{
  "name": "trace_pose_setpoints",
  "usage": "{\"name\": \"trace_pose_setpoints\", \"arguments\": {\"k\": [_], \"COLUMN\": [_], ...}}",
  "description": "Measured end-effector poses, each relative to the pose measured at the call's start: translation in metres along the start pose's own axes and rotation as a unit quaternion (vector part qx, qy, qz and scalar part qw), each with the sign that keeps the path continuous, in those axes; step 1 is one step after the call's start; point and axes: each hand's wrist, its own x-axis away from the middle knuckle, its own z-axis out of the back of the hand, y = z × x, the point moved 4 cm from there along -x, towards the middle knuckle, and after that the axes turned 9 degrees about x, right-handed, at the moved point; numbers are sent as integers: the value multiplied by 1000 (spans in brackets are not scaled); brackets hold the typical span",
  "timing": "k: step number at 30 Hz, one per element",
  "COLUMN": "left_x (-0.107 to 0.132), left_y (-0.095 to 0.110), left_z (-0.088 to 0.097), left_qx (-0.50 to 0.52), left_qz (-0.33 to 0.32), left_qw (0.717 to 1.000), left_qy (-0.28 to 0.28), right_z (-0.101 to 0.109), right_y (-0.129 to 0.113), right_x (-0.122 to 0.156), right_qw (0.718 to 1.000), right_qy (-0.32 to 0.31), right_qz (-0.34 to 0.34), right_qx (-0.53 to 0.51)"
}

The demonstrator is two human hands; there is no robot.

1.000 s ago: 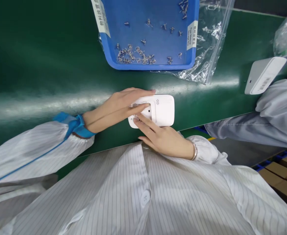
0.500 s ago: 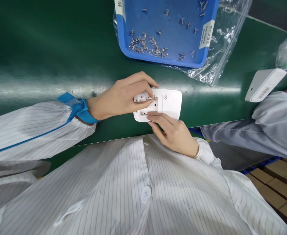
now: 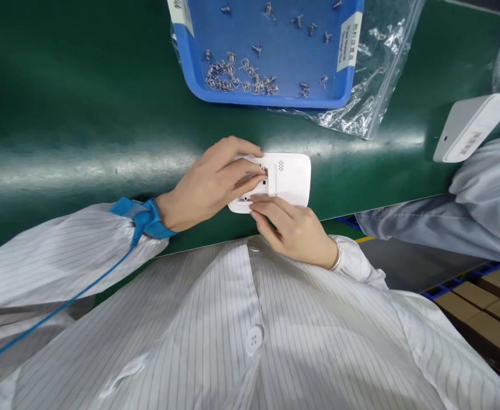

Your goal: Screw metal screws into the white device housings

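A white plastic housing with a recessed battery compartment and a group of small holes lies on the green table, in front of my body. My left hand reaches over it from the left, thumb and forefinger pinched on a small metal battery contact at the compartment's end. The fingertips hide most of that contact. Below, my right hand has closed fingers on the housing's near edge and holds it. More bare metal shows in the compartment, left of the right fingertips.
A blue tray of loose metal spring contacts stands beyond the housing, on a clear plastic bag. Another white housing is at the right, beside a co-worker's grey sleeve. A blue wrist strap with a cord trails from my left wrist.
The view has shifted a little, so the tray sits further left and higher. Both hands keep their places on the housing, and the left fingers still pinch at the same spot.
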Motion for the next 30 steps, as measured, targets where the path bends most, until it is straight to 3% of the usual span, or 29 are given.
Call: {"name": "trace_pose_setpoints", "arguments": {"k": [4, 8, 15, 21, 30], "left_x": [-5, -10, -20, -21, -15], "left_y": [2, 3, -4, -2, 1], "left_z": [3, 6, 11, 15, 11], "left_qx": [35, 53, 48, 27, 4], "left_qz": [11, -2, -24, -97, -70], "left_qw": [999, 999, 997, 989, 996], "left_qy": [10, 6, -52, -105, -56], "right_z": [1, 0, 1, 2, 3], "right_y": [-1, -1, 0, 0, 0], "right_x": [0, 0, -1, 0, 0], "right_qw": [1000, 1000, 1000, 998, 998], "right_qy": [27, 12, 22, 59, 65], "right_qz": [11, 13, 9, 20, 19], "right_qx": [8, 6, -1, 5, 15]}}
